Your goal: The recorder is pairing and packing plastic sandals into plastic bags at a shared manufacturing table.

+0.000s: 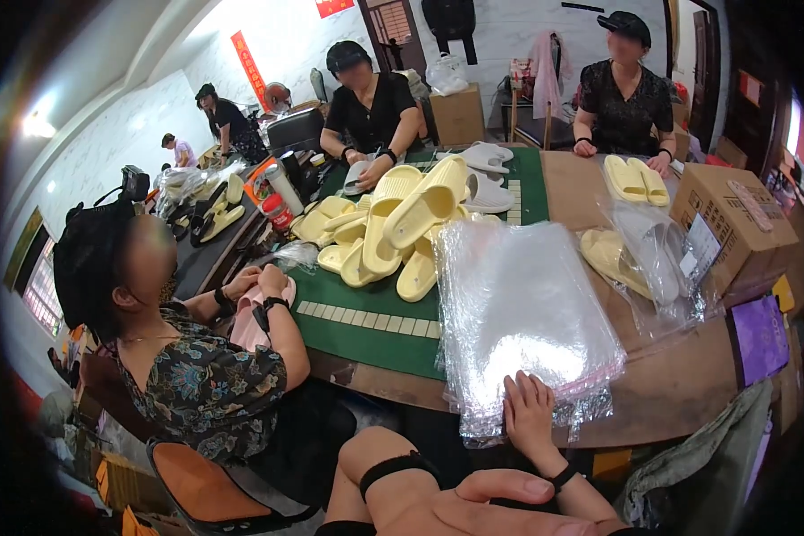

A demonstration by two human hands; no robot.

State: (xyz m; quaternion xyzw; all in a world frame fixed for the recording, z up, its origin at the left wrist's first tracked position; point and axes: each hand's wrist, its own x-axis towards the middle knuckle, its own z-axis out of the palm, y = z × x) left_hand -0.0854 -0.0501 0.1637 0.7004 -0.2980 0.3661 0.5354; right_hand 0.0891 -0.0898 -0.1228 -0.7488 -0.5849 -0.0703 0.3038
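My right hand [529, 411] lies on the lower edge of a stack of clear plastic bags [518, 304], fingers stretched out flat, a black band on its wrist. Close to the camera at the lower edge is my left hand [487, 512], its thumb stretched out to the right and clear of the bags. Its other fingers are mostly cut off, and nothing shows in it. Beyond the bags, on a green mat [366, 332], pale yellow slippers [424, 210] lie in a loose heap. Bagged slippers [621, 263] are to the right of the bags.
At left a seated person [214, 357] handles a pink slipper [252, 313]. Another person [371, 116] across the table holds a grey slipper. At far right a person [625, 98] stands behind a yellow pair [636, 181]. A cardboard box [732, 223] occupies the right end.
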